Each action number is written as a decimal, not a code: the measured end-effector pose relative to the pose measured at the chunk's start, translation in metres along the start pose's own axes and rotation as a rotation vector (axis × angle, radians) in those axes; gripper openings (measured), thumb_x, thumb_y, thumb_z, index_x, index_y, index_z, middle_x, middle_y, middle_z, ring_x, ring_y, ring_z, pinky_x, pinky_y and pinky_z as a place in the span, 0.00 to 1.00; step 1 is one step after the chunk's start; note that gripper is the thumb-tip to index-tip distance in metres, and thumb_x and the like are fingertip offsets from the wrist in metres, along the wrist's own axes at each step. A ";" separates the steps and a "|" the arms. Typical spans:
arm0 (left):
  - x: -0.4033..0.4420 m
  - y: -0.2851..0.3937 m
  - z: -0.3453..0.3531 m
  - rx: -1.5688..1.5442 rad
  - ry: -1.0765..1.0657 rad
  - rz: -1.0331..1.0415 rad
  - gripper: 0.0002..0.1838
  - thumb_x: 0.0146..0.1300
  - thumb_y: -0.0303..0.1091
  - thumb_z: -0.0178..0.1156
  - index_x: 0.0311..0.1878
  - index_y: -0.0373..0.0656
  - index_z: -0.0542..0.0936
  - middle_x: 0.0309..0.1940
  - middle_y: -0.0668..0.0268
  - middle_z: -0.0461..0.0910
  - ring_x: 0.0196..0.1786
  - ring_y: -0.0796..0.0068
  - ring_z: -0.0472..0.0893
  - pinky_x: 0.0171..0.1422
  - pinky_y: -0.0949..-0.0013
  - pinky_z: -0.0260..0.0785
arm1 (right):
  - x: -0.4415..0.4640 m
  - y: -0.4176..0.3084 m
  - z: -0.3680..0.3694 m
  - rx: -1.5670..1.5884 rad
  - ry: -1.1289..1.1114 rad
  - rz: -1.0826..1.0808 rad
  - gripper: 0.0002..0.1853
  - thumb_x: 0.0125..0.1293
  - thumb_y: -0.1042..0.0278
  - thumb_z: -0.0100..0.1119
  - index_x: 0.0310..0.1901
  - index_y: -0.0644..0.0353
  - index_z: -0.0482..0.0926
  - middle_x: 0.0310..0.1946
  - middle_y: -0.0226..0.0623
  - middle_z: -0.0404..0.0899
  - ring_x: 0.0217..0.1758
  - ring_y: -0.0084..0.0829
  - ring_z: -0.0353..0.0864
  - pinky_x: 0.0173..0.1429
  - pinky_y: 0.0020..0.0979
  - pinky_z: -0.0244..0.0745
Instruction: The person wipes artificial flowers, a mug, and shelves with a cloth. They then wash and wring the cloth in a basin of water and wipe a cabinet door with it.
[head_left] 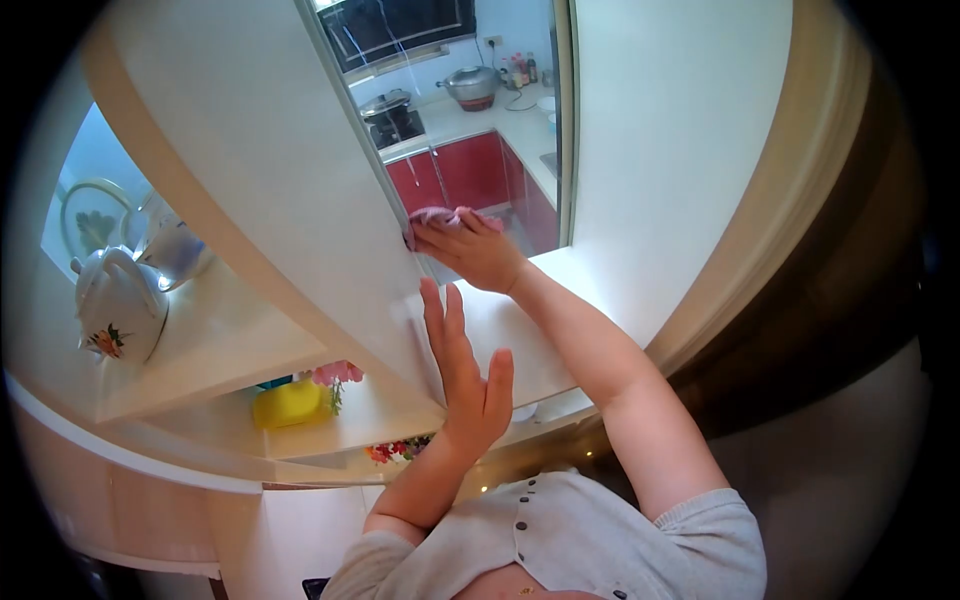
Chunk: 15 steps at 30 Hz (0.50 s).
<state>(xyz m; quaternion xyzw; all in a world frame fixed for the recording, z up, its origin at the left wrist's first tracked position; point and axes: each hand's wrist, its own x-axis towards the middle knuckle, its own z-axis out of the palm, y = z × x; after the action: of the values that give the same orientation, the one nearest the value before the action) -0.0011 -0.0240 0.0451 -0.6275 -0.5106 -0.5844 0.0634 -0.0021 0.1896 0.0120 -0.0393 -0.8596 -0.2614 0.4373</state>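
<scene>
Cloth (436,216), pink and bunched, sat near the lower left corner of the glass (530,205), and from where I stood the right hand (472,250) had it gripped there, fingers stretched over it. The left hand (470,380) was released, fingers pointing up, just below the right and over the white ledge (520,320). Off to the left, a teapot (125,310) stood on a shelf (225,330), with a yellow thing (288,403) lower down. Beyond the glass, a pot (470,84) stood on a counter (440,118) above red cupboards (465,168).
</scene>
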 end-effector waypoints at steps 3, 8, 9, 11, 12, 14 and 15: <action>-0.004 -0.001 0.002 0.008 0.001 0.021 0.35 0.77 0.47 0.43 0.76 0.31 0.51 0.78 0.42 0.42 0.80 0.46 0.45 0.79 0.49 0.37 | -0.016 -0.007 0.004 0.042 -0.090 -0.046 0.27 0.63 0.72 0.53 0.66 0.44 0.72 0.70 0.23 0.66 0.70 0.26 0.65 0.72 0.41 0.58; -0.007 -0.002 -0.001 0.006 -0.006 -0.009 0.35 0.77 0.49 0.43 0.76 0.32 0.52 0.79 0.43 0.42 0.80 0.47 0.45 0.80 0.49 0.38 | -0.015 0.000 -0.026 0.060 -0.107 0.228 0.26 0.65 0.74 0.50 0.64 0.42 0.73 0.69 0.23 0.67 0.70 0.24 0.66 0.72 0.37 0.59; -0.009 -0.003 -0.002 0.013 0.000 -0.024 0.36 0.77 0.49 0.43 0.76 0.32 0.52 0.79 0.44 0.42 0.80 0.47 0.45 0.80 0.49 0.38 | -0.024 0.005 -0.025 0.106 -0.123 0.315 0.27 0.65 0.76 0.50 0.66 0.47 0.70 0.70 0.33 0.66 0.74 0.33 0.63 0.70 0.38 0.60; -0.012 -0.001 -0.004 0.012 -0.011 -0.042 0.36 0.77 0.49 0.43 0.76 0.33 0.52 0.79 0.44 0.42 0.80 0.47 0.45 0.80 0.49 0.38 | -0.030 0.006 -0.026 0.048 -0.040 0.487 0.28 0.64 0.77 0.50 0.68 0.52 0.67 0.72 0.40 0.62 0.75 0.40 0.60 0.73 0.42 0.57; -0.013 -0.001 -0.005 0.012 -0.022 -0.053 0.36 0.77 0.49 0.44 0.76 0.33 0.52 0.79 0.44 0.42 0.80 0.47 0.45 0.80 0.49 0.38 | -0.031 0.007 -0.025 -0.017 0.051 0.657 0.30 0.64 0.79 0.49 0.70 0.58 0.63 0.73 0.48 0.58 0.76 0.47 0.57 0.75 0.46 0.55; -0.016 -0.001 -0.005 0.006 -0.020 -0.053 0.36 0.77 0.49 0.44 0.76 0.33 0.52 0.79 0.44 0.42 0.80 0.47 0.45 0.80 0.50 0.38 | -0.029 0.008 -0.017 -0.032 0.134 0.826 0.31 0.65 0.78 0.48 0.71 0.64 0.57 0.73 0.56 0.54 0.77 0.54 0.53 0.77 0.50 0.50; -0.017 -0.001 -0.004 0.003 -0.020 -0.050 0.36 0.76 0.49 0.44 0.76 0.33 0.52 0.79 0.44 0.43 0.80 0.47 0.46 0.80 0.50 0.38 | -0.028 0.006 -0.012 -0.048 0.223 0.995 0.33 0.67 0.77 0.47 0.72 0.71 0.52 0.73 0.65 0.49 0.77 0.62 0.50 0.78 0.54 0.46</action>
<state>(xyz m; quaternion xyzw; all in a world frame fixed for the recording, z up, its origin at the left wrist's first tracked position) -0.0009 -0.0364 0.0324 -0.6202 -0.5275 -0.5789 0.0446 0.0261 0.1935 -0.0015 -0.4258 -0.6787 -0.0436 0.5967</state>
